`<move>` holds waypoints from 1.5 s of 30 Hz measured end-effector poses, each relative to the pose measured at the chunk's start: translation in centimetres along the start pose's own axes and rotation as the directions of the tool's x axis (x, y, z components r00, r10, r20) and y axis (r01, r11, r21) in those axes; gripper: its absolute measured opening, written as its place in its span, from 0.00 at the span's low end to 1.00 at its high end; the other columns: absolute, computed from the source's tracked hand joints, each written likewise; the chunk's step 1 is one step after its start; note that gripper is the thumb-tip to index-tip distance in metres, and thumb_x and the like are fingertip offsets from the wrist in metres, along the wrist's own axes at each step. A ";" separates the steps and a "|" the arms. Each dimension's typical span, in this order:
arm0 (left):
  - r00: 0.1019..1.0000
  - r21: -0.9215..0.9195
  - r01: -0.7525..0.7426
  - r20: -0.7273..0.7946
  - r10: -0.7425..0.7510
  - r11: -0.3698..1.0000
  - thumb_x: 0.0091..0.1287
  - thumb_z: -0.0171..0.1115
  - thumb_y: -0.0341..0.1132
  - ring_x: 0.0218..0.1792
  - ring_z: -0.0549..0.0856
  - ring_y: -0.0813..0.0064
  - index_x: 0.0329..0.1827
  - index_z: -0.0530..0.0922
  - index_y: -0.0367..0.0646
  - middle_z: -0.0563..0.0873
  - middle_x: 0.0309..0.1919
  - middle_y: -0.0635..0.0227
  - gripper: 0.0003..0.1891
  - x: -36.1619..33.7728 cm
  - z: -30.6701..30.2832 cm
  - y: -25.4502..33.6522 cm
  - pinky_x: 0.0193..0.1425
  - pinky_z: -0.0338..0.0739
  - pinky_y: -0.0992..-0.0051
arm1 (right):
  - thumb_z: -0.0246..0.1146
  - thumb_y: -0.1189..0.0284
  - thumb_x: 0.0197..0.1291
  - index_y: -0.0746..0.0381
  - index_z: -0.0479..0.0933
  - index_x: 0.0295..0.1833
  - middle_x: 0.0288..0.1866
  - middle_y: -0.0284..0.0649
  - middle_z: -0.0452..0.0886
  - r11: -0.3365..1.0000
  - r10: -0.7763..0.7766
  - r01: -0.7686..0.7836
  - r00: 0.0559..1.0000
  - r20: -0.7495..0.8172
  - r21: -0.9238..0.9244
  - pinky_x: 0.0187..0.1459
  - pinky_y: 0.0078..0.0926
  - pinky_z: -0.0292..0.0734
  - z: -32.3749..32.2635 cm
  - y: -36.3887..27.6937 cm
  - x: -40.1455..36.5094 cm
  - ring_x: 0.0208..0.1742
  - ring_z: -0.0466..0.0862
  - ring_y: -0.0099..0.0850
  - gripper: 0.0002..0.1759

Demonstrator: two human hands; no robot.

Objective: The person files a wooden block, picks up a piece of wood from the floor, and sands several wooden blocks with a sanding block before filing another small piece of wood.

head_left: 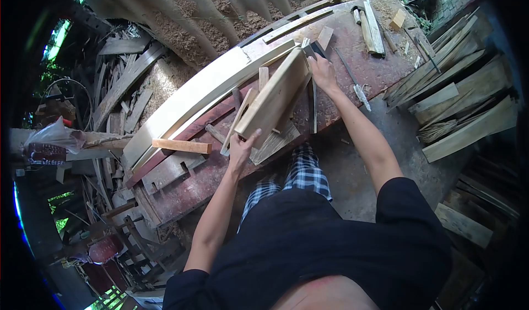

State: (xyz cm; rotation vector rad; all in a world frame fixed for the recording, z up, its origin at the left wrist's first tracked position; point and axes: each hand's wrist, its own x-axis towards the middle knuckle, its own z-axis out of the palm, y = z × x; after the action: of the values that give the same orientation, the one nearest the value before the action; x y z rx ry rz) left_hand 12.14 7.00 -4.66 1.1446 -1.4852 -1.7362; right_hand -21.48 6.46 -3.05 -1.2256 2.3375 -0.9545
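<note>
A thick, pale wooden piece (275,98) is held tilted above the red workbench (190,186). My left hand (242,146) grips its near lower end, thumb on top and fingers underneath. At the far upper end, my right hand (322,72) is closed around a dark object (317,50) beside the wood; what exactly it is cannot be made out. Below the held piece lie a thin light board (275,143) and several wood offcuts. A short orange-brown wood strip (182,146) rests on the bench to the left.
Long pale planks (190,98) run along the bench's far side. A thin metal tool (346,65) and wood pieces (372,32) lie at the right. Stacked boards (457,103) stand on the floor at right; corrugated sheets (193,12) and shavings are behind.
</note>
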 end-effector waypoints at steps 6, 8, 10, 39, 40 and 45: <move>0.959 -0.272 0.272 -0.005 -0.284 0.923 0.68 0.66 0.40 0.51 0.86 0.67 0.63 0.73 0.34 0.83 0.52 0.57 0.26 -1.8 -0.2 0.4 0.57 0.82 0.65 | 0.52 0.71 0.70 0.68 0.76 0.60 0.61 0.55 0.79 0.917 -0.392 0.398 0.912 -0.118 0.030 0.68 0.42 0.70 4.7 1.8 -5.1 0.64 0.77 0.51 0.19; 0.894 -0.659 0.353 0.027 -0.448 0.664 0.68 0.66 0.40 0.47 0.86 0.65 0.61 0.75 0.38 0.84 0.51 0.59 0.22 -1.6 0.3 -1.4 0.50 0.86 0.64 | 0.55 0.73 0.66 0.68 0.76 0.61 0.63 0.54 0.78 0.851 -0.518 0.516 0.855 0.004 -0.103 0.69 0.40 0.69 6.7 0.8 -8.0 0.67 0.75 0.48 0.20; 0.874 -0.673 0.401 0.078 -0.480 0.621 0.69 0.65 0.39 0.49 0.86 0.64 0.61 0.74 0.40 0.83 0.52 0.60 0.21 -1.6 0.2 -2.8 0.52 0.86 0.62 | 0.58 0.74 0.62 0.69 0.75 0.62 0.64 0.53 0.78 0.772 -0.623 0.632 0.773 0.118 -0.067 0.69 0.38 0.70 8.1 -2.5 -12.6 0.68 0.76 0.45 0.23; 0.807 -0.744 0.359 -0.056 -0.588 0.563 0.69 0.65 0.31 0.41 0.88 0.76 0.61 0.72 0.38 0.85 0.49 0.64 0.20 -3.2 0.7 -5.6 0.41 0.86 0.81 | 0.55 0.79 0.59 0.65 0.73 0.60 0.60 0.49 0.79 0.686 -0.717 0.728 0.679 0.157 -0.014 0.66 0.36 0.73 11.9 -2.0 -11.2 0.63 0.78 0.45 0.21; 0.822 -0.746 0.370 -0.015 -0.570 0.553 0.69 0.64 0.30 0.48 0.87 0.69 0.64 0.70 0.39 0.83 0.53 0.62 0.22 -3.2 0.1 -6.6 0.49 0.85 0.71 | 0.55 0.79 0.59 0.65 0.73 0.60 0.60 0.49 0.79 0.685 -0.718 0.729 0.677 0.162 -0.011 0.66 0.36 0.73 11.4 -2.3 -10.9 0.63 0.78 0.45 0.21; 0.816 -0.733 0.377 -0.026 -0.577 0.566 0.69 0.65 0.32 0.44 0.88 0.75 0.61 0.72 0.38 0.85 0.50 0.64 0.20 -3.5 0.7 -6.0 0.45 0.87 0.79 | 0.54 0.72 0.67 0.67 0.75 0.60 0.62 0.52 0.79 0.857 -0.488 0.489 0.871 0.046 -0.163 0.68 0.40 0.71 9.3 3.7 -1.2 0.65 0.77 0.47 0.19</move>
State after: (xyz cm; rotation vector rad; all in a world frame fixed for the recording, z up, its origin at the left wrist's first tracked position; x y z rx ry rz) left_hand 13.79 11.61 -9.67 1.3306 -0.2268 -2.1152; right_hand -17.74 5.19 -12.27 -1.9537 2.1761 -0.9035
